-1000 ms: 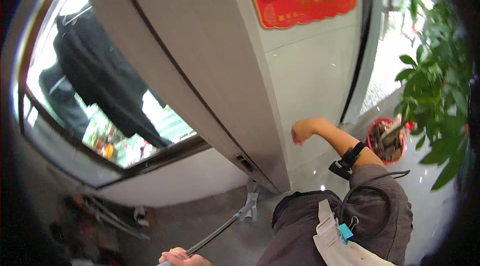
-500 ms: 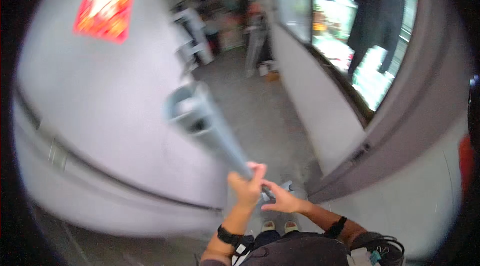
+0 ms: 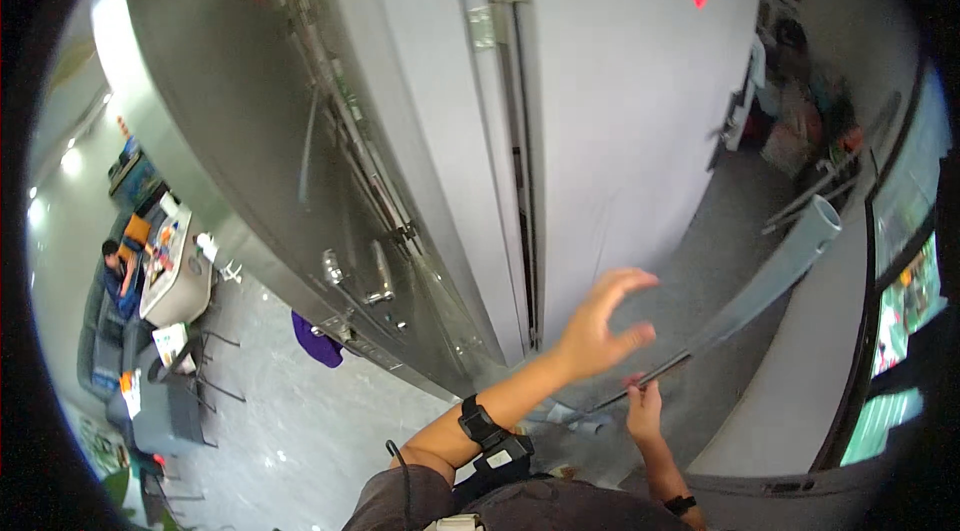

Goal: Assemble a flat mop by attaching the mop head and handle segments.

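Note:
A long grey-blue tube (image 3: 770,276) slants up and away to the right, its round hollow end at the far top. A thin dark rod (image 3: 655,371) continues from its near end toward me. My right hand (image 3: 645,411) is closed around the rod, low in front of me. My left hand (image 3: 603,326) is off the tube, raised to its left with fingers and thumb apart and nothing in it. Past the rod's lower end, near my feet, lie pale grey pieces (image 3: 575,418); I cannot make out what they are.
A pale door (image 3: 620,111) with a red paper stands ahead, beside a dark metal door (image 3: 240,101) with handles. A window (image 3: 905,301) is at the right. At far left a person (image 3: 122,281) sits on a sofa by a white table (image 3: 185,286). Clutter fills the back right corner.
My view has turned left, bringing in the metal door and the room beyond. The tube now points right instead of left. My left hand has let go of it and opened.

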Demonstrator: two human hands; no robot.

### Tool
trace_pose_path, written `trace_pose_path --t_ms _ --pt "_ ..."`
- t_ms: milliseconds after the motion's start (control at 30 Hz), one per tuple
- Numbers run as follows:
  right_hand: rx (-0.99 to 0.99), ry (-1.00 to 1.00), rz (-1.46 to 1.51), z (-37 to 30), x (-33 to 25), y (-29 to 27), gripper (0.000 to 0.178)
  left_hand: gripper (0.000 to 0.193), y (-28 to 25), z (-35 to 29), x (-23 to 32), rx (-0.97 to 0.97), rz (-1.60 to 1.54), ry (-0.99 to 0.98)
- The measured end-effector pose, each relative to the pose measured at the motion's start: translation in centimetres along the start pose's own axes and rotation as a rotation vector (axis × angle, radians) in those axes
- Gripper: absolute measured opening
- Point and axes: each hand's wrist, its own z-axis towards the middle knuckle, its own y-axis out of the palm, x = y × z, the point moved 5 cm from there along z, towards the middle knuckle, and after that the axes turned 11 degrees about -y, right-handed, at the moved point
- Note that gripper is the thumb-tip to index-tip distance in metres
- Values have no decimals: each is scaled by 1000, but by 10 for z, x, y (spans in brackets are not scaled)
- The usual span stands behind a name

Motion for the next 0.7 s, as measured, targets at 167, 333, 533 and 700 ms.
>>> trace_pose_path --t_ms 167,333,533,700 --pt "122 -44 43 22 22 -14 12 32 -70 7 -40 452 -277 -167" --pt "164 -67 -56 74 5 -7 5 32 -110 10 -57 679 -436 -211" --pt "162 -143 92 119 -6 14 7 23 -95 34 -86 490 -465 -233" --pt "212 -149 108 149 2 -14 15 22 -57 64 -106 277 -485 -291"
